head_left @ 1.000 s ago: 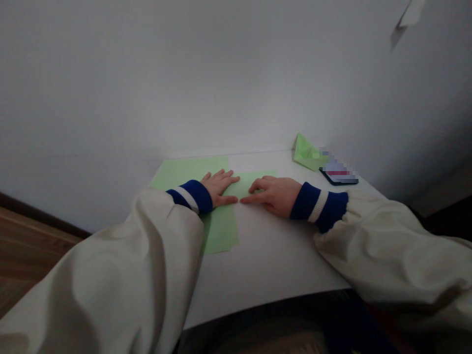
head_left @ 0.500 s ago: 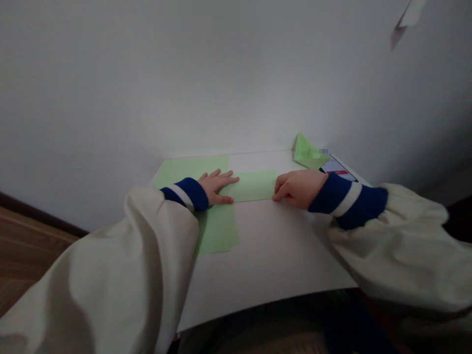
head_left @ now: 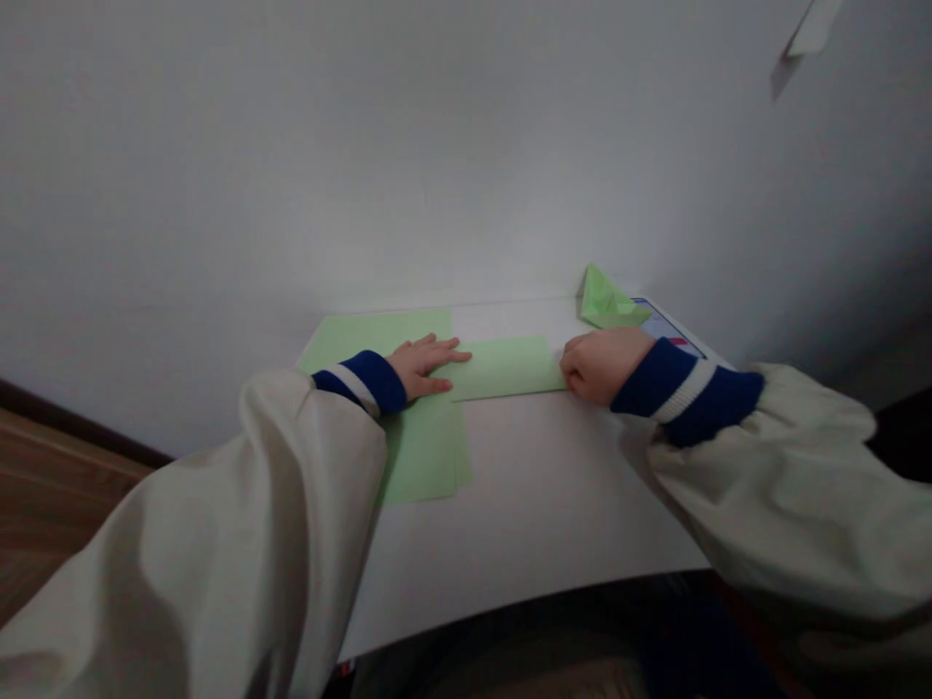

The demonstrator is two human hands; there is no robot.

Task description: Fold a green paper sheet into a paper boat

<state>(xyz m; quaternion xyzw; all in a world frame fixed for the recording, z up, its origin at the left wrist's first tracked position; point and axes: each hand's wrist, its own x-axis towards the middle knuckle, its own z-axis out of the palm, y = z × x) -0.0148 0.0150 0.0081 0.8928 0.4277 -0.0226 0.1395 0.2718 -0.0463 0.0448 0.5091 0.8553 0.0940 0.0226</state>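
A folded strip of light green paper (head_left: pixel 506 367) lies across the white table (head_left: pixel 531 505). My left hand (head_left: pixel 422 367) rests flat on its left end, fingers stretched out. My right hand (head_left: pixel 601 364) is curled at the strip's right end, fingertips pressed down on the paper's edge. Under the strip's left part lie larger green sheets (head_left: pixel 415 456), partly covered by my left sleeve.
A folded green paper boat (head_left: pixel 608 301) stands at the back right near the wall. A phone (head_left: pixel 674 330) lies beside it, half hidden behind my right wrist. The white wall rises right behind the table. Wooden floor shows at the left.
My right hand has slid rightward along the folded strip from its middle to its right end. The left hand has stayed flat on the left end.
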